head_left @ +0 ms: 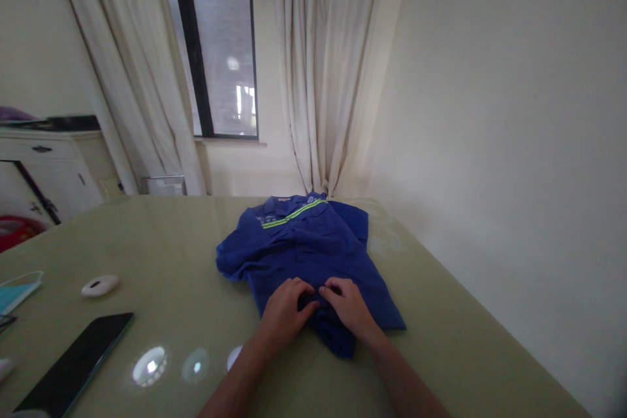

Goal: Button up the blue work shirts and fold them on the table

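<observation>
Lying rumpled toward the far side of the green table (455,346), the blue shirt (304,251) showed a yellow-green stripe (292,215) at its chest. The left hand (284,310) and right hand (349,304) sat close together on its near hem, fingers curled into the cloth. Well to the left lay a dark phone (78,359), a white oval object (100,285) and a face mask (17,290). A red tub (14,232) at the edge hid its contents.

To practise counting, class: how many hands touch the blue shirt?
2. The left hand rests on the shirt near its lower edge; the right hand lies beside it, fingers nearly meeting. No others visible.
</observation>
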Tool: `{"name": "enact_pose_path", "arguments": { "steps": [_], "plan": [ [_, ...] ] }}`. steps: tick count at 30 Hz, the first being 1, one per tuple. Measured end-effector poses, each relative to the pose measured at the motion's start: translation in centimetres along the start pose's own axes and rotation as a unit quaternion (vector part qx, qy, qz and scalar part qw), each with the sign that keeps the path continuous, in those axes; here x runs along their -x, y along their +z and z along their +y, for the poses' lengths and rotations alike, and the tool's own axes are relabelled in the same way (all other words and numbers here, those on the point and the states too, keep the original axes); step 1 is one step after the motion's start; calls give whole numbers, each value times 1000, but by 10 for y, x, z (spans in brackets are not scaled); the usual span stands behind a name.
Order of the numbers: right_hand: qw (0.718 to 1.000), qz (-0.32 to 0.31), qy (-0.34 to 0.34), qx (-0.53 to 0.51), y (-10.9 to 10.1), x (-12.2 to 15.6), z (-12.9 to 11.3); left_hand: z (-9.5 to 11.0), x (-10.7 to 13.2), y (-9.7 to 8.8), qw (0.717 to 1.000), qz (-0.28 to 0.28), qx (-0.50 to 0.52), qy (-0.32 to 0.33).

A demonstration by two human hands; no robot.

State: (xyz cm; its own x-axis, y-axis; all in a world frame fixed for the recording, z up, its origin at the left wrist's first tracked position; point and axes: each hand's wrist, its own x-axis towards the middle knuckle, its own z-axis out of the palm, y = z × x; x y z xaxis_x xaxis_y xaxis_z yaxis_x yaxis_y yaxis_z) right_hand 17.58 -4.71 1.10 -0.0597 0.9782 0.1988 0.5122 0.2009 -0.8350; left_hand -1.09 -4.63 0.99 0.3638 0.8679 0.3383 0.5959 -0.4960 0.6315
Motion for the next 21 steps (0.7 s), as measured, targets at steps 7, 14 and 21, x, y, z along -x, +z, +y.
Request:
{"name": "enact_pose_path", "arguments": {
  "steps": [7, 14, 21],
  "plan": [
    [984, 43, -72, 160, -1, 11, -15, 3, 3, 6, 990, 13, -124, 65],
    [939, 30, -108, 326, 4, 19, -31, 2, 4, 6, 973, 19, -191, 125],
    [921, 10, -68, 384, 5, 16, -28, -1, 1, 10, 970, 10, -205, 128]
  ]
}}
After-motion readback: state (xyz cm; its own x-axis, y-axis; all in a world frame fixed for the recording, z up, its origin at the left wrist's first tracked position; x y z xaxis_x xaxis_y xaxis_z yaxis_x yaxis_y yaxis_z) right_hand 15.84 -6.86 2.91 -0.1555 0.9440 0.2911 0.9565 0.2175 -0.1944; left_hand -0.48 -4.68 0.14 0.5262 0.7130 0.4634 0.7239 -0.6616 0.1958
